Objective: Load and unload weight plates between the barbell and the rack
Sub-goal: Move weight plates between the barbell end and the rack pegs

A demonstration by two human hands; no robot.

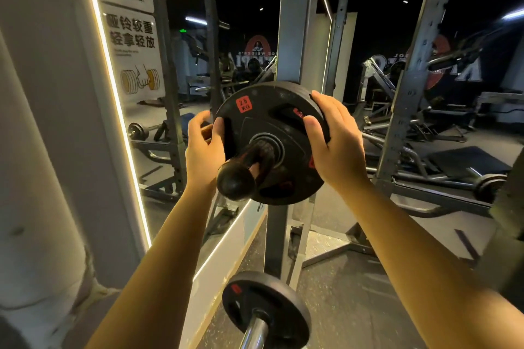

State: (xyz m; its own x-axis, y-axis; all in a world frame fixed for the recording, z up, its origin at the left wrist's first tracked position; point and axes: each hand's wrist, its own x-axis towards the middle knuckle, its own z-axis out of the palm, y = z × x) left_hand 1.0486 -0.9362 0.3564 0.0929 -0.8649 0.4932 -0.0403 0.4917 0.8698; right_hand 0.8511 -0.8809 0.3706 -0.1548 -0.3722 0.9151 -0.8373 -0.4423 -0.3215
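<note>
Currently the weight plate (pixel 269 142), black with a red 2.5 KG label, sits on the rack's storage peg (pixel 241 176), its bore threaded over the peg and the capped peg end sticking out toward the camera. The left hand (pixel 202 150) grips the plate's left rim, thumb on the face and fingers wrapped behind; the right hand (pixel 331 139) holds the right rim the same way, thumb pressed on the face. Whether the plate is going on or coming off cannot be told from this view. Judged progress: mid-transfer, one plate on the peg and one small plate (pixel 263 309) already on the barbell sleeve (pixel 255 333) low in view, so more swaps likely remain.

Room to move: the peg projects from the grey upright (pixel 295 17) directly behind the plate, so the only free path is straight along the peg toward the person. A mirror (pixel 158 110) with a lit edge stands close on the left, near the left knuckles; the right side is more open, with another rack post (pixel 411 88) well apart. The barbell sleeve lies below, in the drop path.
</note>
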